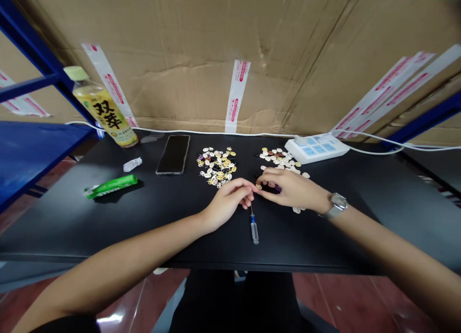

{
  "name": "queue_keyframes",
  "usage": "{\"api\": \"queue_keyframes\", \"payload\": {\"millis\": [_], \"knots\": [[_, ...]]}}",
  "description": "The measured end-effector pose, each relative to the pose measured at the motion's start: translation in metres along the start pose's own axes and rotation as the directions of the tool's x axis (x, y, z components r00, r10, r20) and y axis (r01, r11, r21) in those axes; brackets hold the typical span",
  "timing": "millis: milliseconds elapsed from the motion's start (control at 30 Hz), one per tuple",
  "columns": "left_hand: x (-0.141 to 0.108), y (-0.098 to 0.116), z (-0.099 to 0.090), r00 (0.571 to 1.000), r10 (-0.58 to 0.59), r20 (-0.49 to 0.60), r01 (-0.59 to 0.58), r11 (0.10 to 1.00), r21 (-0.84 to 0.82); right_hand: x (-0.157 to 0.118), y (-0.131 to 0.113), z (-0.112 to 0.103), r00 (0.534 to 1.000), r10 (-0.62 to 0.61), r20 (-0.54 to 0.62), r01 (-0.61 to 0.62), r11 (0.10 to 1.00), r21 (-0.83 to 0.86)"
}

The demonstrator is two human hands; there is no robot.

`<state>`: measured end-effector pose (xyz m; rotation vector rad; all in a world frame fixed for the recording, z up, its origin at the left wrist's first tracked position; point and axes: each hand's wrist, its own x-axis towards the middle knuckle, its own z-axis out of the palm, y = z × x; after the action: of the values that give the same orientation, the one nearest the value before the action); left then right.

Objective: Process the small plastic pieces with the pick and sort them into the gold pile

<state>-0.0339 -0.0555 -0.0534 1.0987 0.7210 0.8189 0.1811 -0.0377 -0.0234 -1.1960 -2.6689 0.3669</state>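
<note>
My left hand (232, 201) is closed, its fingers curled and its fingertips meeting those of my right hand; whatever it grips is hidden. Thumb and fingers pinched, my right hand (284, 188) has a small yellowish button-like piece (258, 186) at its fingertips. Below the hands, a screwdriver (254, 229) with a clear and blue handle lies on the black table, its tip hidden near the left fingers. Beyond the left hand is a pile of small holed oval pieces (217, 167), white, yellow and black. Another pile (275, 156), mostly white with some brown, lies partly under my right hand.
A white power strip (317, 148) and its cable border the right pile. To the left are a phone (173, 154), a green packet (112, 185), a crumpled wrapper (132, 164) and a drink bottle (104, 109). Taped cardboard (187, 59) stands behind the black table (201, 249).
</note>
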Motion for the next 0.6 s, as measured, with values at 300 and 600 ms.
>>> {"api": "queue_keyframes", "payload": {"millis": [300, 600], "knots": [[-0.003, 0.001, 0.0, 1.0, 0.015, -0.002, -0.014, 0.999, 0.04, 0.044, 0.017, 0.002, 0.97, 0.017, -0.242, 0.027, 0.984, 0.179], [0.0, -0.001, -0.003, 1.0, -0.001, 0.003, 0.001, 0.999, 0.044, 0.158, 0.037, 0.014, 0.967, 0.025, -0.253, 0.031, 0.976, 0.217]]}}
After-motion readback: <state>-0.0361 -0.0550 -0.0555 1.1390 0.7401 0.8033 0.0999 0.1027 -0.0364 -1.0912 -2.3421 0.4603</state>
